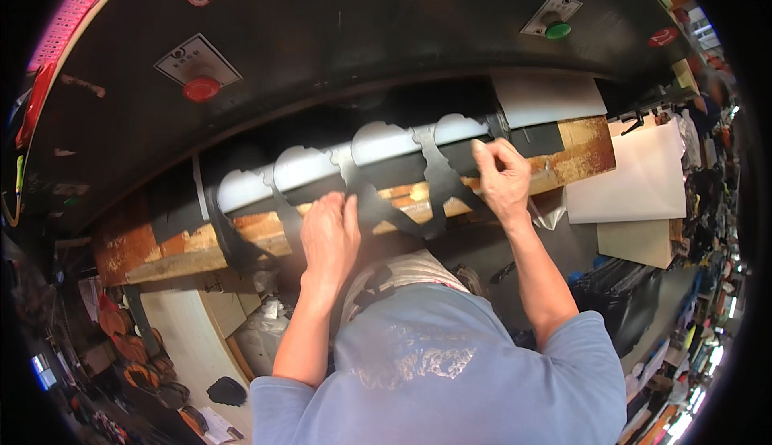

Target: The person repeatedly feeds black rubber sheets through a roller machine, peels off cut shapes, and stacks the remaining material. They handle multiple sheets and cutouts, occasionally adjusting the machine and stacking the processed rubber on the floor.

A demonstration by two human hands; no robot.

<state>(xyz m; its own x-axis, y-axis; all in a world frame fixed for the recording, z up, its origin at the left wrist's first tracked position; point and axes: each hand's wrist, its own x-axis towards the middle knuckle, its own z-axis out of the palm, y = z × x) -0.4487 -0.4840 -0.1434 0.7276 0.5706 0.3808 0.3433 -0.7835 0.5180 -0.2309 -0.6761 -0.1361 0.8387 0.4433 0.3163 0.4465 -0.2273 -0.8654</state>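
Observation:
A thin black sheet (374, 204) with a row of large rounded cut-outs lies across the board's edge and sags toward me, its narrow strips dangling. White surface (301, 168) shows through the gaps. My left hand (328, 232) is closed at the sheet's middle, with fingertips and thumb on a strip; part of the grip is hidden. Toward the right end, my right hand (505, 180) pinches the sheet's last strip between curled fingers and thumb. Beneath the sheet runs a worn wooden board (583, 143).
A black machine panel above carries a red button (201, 88) and a green button (557, 28). White sheets (635, 176) hang at the right, near a black plastic bag (619, 296). Low at the left stand a pale panel (181, 336) and several orange-brown pieces (133, 348).

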